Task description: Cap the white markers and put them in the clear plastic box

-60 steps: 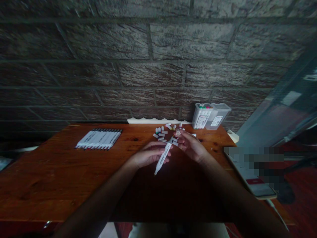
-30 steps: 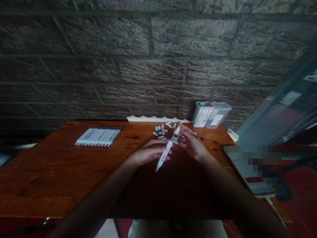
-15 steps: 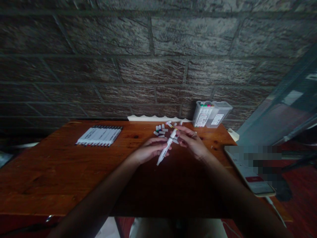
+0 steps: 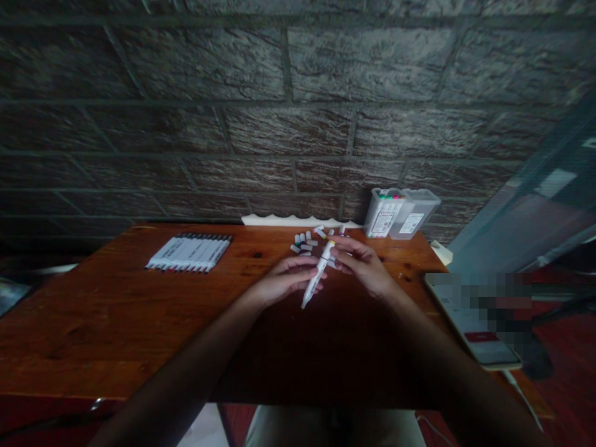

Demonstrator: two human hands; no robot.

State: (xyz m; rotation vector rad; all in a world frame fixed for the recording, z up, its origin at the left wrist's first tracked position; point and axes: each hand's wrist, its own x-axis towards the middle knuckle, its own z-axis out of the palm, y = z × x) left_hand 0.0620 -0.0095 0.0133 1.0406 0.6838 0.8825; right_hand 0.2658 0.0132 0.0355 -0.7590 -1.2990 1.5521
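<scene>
A white marker [image 4: 313, 284] is held at a slant above the table, its lower end without a cap and its upper end capped with a yellow tip. My left hand [image 4: 289, 279] grips the barrel near its middle between thumb and fingers. At the upper end, the fingers of my right hand [image 4: 361, 264] pinch the capped part. Several loose white marker caps [image 4: 302, 238] lie on the table just behind my hands, some partly hidden by the right fingers. To the left, a row of white markers [image 4: 189, 252] lies side by side.
Against the brick wall stand two clear plastic cases, one holding markers [image 4: 382, 214] and one see-through case [image 4: 412, 214] beside it. A white wavy-edged strip [image 4: 298, 221] runs along the table's back. A phone [image 4: 472, 323] with a cable lies at the right edge.
The marker has turned slightly more upright in my hands, its lower tip shifting a little right. Both hands keep their grip; the whole view has shifted slightly.
</scene>
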